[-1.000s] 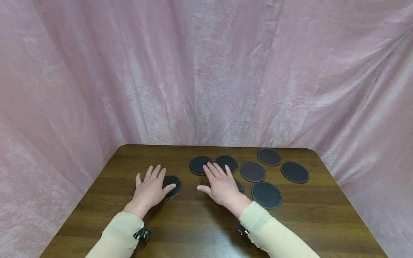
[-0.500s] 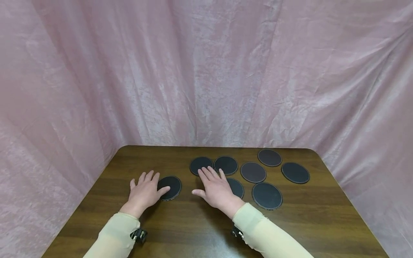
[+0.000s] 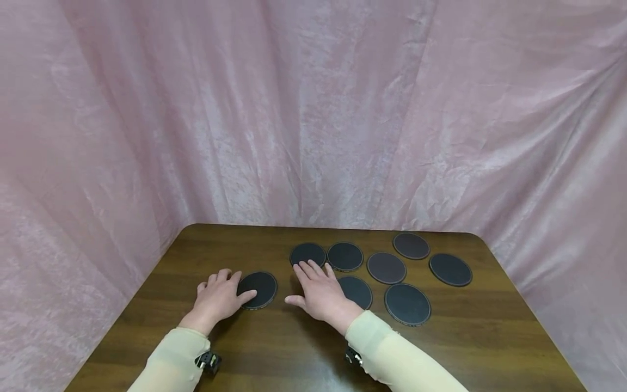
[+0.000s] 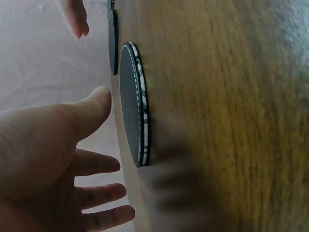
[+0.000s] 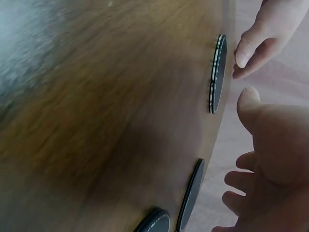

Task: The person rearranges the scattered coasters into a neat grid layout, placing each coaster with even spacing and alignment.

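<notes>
A pale sleeve (image 3: 168, 362) with a small black device (image 3: 208, 361) at its cuff led to the person's left hand (image 3: 215, 298), its fingers loosely bent and a little apart. Just right of that hand, a round dark coaster (image 3: 258, 291) lay flat on the wooden table (image 3: 274, 348); the thumb hung above it, and the left wrist view showed a gap between them and a black-and-white edge. Well to the right, a second coaster (image 3: 308, 252) lay just past the fingertips of the right hand (image 3: 320, 294), which was held palm down above the table, fingers relaxed and thumb pointing toward the left hand. Right of those fingertips lay a third coaster (image 3: 345, 256), and a fourth (image 3: 360, 292) was partly hidden behind the right hand. Farther right of it were four more coasters (image 3: 408, 304), all flat. Beyond both hands hung a pink curtain (image 3: 313, 109).
</notes>
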`<state>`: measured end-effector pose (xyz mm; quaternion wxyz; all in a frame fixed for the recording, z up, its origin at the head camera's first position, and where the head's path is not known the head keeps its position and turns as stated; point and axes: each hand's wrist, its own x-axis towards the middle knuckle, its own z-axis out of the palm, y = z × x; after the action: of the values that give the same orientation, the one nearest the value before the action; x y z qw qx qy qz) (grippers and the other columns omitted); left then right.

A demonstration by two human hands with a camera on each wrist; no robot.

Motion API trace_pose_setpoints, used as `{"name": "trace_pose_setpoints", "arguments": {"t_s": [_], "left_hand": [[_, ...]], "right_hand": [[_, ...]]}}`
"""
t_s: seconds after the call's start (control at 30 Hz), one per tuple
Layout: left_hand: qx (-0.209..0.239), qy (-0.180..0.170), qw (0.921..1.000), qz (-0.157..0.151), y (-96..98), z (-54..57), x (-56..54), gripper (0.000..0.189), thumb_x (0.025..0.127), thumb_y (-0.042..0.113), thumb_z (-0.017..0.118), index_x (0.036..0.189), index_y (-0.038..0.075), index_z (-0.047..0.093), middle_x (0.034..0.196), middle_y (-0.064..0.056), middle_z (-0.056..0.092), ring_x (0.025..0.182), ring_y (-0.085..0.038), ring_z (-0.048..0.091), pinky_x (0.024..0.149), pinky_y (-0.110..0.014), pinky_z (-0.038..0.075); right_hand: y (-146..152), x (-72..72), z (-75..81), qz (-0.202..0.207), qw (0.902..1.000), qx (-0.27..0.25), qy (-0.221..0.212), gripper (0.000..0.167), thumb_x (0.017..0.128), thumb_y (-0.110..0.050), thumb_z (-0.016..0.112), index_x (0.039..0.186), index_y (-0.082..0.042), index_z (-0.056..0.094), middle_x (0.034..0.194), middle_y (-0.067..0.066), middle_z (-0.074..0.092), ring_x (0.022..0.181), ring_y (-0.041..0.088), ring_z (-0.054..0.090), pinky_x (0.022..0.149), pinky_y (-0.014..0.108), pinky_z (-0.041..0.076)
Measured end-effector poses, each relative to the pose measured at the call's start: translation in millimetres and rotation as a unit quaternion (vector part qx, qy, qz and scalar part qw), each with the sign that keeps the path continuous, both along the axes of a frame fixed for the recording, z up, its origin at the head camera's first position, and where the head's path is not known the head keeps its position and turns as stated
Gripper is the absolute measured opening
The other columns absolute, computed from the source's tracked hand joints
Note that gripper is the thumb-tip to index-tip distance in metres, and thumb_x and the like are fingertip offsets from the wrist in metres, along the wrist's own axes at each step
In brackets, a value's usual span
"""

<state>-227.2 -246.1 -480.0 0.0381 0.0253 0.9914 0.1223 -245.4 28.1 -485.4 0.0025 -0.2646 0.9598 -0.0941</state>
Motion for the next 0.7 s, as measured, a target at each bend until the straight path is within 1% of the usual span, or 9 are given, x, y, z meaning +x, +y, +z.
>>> {"name": "trace_pose_setpoints", "arguments": {"t_s": [0.1, 0.23, 0.43, 0.6, 0.7], "left_hand": [[0.007, -0.005, 1.0, -0.001, -2.0, -3.4, -1.3, 0.083, 0.105, 0.056, 0.071, 0.159, -0.004, 0.053, 0.156, -0.034, 0.047, 0.141, -0.057, 0.042, 0.109, -0.08, 0.034], [0.012, -0.017, 0.9997, -0.007, -5.8, -5.1, -2.8, 0.083, 0.105, 0.057, 0.071, 0.159, -0.003, 0.054, 0.152, -0.033, 0.05, 0.136, -0.055, 0.045, 0.105, -0.078, 0.038], [0.024, -0.027, 0.9991, -0.021, -10.4, -3.0, -2.8, 0.084, 0.102, 0.057, 0.075, 0.154, -0.007, 0.058, 0.147, -0.033, 0.054, 0.132, -0.055, 0.049, 0.102, -0.076, 0.041], [0.036, -0.03, 0.9984, -0.034, -14.3, -1.7, -4.5, 0.09, 0.094, 0.058, 0.084, 0.149, -0.009, 0.061, 0.146, -0.033, 0.055, 0.131, -0.053, 0.051, 0.102, -0.076, 0.042], [0.037, -0.035, 0.9978, -0.043, -17.0, -1.8, -6.7, 0.094, 0.088, 0.057, 0.09, 0.149, -0.008, 0.062, 0.145, -0.031, 0.056, 0.13, -0.052, 0.051, 0.101, -0.076, 0.043]], "right_hand": [[-5, 0.7, 0.5, 0.001, 0.9999, -0.001, -0.012, 0.087, 0.106, -0.065, 0.062, 0.173, -0.014, 0.039, 0.176, 0.009, 0.04, 0.164, 0.03, 0.032, 0.131, 0.062, 0.023], [-13, 0.3, 1.5, 0.005, 0.9997, 0.001, -0.022, 0.087, 0.107, -0.065, 0.061, 0.174, -0.015, 0.037, 0.176, 0.008, 0.039, 0.164, 0.028, 0.034, 0.132, 0.06, 0.023], [-21, -1.4, -0.9, 0.01, 0.9992, -0.009, -0.037, 0.088, 0.106, -0.064, 0.063, 0.173, -0.013, 0.037, 0.176, 0.009, 0.039, 0.162, 0.029, 0.037, 0.131, 0.059, 0.026], [-27, -6.7, -5.5, 0.011, 0.9988, -0.008, -0.047, 0.092, 0.105, -0.065, 0.066, 0.173, -0.011, 0.036, 0.177, 0.01, 0.038, 0.163, 0.03, 0.034, 0.132, 0.058, 0.024], [-30, -8.8, -6.2, 0.01, 0.9991, -0.003, -0.04, 0.093, 0.103, -0.065, 0.07, 0.171, -0.01, 0.04, 0.174, 0.01, 0.041, 0.162, 0.031, 0.035, 0.131, 0.057, 0.026]]}}
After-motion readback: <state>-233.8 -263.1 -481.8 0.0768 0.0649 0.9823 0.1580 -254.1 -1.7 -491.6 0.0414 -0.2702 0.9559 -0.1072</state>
